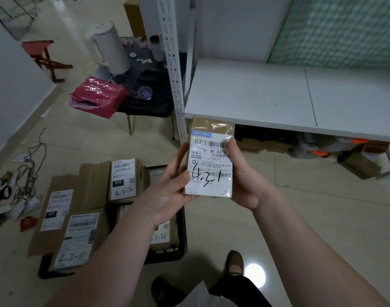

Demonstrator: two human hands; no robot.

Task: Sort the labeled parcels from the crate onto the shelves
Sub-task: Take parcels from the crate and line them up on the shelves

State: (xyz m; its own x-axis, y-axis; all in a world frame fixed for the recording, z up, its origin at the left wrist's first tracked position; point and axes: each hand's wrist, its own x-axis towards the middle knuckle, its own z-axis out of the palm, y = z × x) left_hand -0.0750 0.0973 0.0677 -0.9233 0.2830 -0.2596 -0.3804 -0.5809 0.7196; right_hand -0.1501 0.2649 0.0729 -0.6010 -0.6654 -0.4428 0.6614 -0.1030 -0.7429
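Currently the left hand point(169, 192) and right hand point(245, 185) grip 1 small parcel point(210, 165) marked 4-3-1 by its side edges. Just beyond the hands is the white shelf point(256, 96); below the left hand, the black crate point(167, 257) with more parcels point(123, 180).

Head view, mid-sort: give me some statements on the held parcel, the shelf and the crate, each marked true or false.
1. The left hand and the right hand both hold the small brown cardboard parcel by its sides. True.
2. The handwriting on its white label reads 4-3-21. False: it reads 4-3-1.
3. The parcel rests on the white shelf board. False: it is held in the air at the board's front edge.
4. Other labelled brown parcels lie in the black plastic crate on the floor. True.
5. The white electric kettle stands on the shelf board. False: it stands on the dark low table left of the shelf.
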